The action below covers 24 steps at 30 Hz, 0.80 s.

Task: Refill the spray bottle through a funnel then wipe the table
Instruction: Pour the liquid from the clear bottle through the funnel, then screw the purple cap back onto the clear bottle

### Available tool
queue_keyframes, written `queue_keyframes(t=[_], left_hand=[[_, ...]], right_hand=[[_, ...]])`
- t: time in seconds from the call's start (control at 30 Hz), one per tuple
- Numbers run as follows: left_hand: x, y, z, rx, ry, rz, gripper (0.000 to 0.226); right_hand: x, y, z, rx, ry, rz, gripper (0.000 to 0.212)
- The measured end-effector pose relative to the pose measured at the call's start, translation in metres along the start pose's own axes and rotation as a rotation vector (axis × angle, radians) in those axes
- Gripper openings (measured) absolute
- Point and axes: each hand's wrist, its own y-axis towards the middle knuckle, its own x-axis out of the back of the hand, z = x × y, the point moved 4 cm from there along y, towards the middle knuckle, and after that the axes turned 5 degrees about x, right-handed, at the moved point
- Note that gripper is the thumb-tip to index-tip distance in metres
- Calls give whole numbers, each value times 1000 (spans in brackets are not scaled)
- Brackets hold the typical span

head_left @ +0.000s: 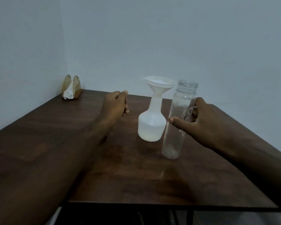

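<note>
Surface: dark wood-grain table point(152, 184) set in a room corner. Its near edge runs below both forearms.
Right hand point(199, 120): reaches in from the right and grips the clear bottle. The thumb lies across the near face and the fingers wrap the far side, clamped at about mid-height.
Clear bottle point(173, 142): tall, transparent and uncapped, leaning slightly, with its mouth above the grip and its base below it. Pale lettering shows beside the thumb. Whether the base touches the table cannot be told.
Spray bottle point(151, 125): translucent white and upright on the table, just left of the grip on the thumb side. It is close to the clear bottle but not seen to touch it. A faint level line shows below its shoulder.
Left hand point(116, 103): on the far side of the spray bottle from the grip and apart from that bottle. The fingers are curled into a loose fist with the thumb on top, held above the table.
Funnel point(160, 86): white, seated in the spray bottle's neck. It is above and left of the grip, with its rim near the clear bottle's mouth.
Napkin holder point(74, 85): gold wire, at the far left corner of the table, well away from the grip.
Tissue point(68, 93): white, tucked into the holder.
Walls point(152, 38): plain pale grey-blue, behind everything.
</note>
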Motion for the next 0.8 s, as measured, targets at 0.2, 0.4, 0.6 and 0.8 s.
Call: queue_keyframes(t=[0.2,0.4,0.6,0.8], left_hand=[[60,-10,15,-184,506,-113,25],[79,-6,50,125,787,91,74],[81,-4,57,194,935,280,59],[77,-6,49,122,902,288,38]], right_hand=[[-35,2,21,24,193,-45,62],[-66,9,49,79,257,-62,63],[-72,13,51,87,271,-74,70],[-69,14,50,73,281,-58,71]])
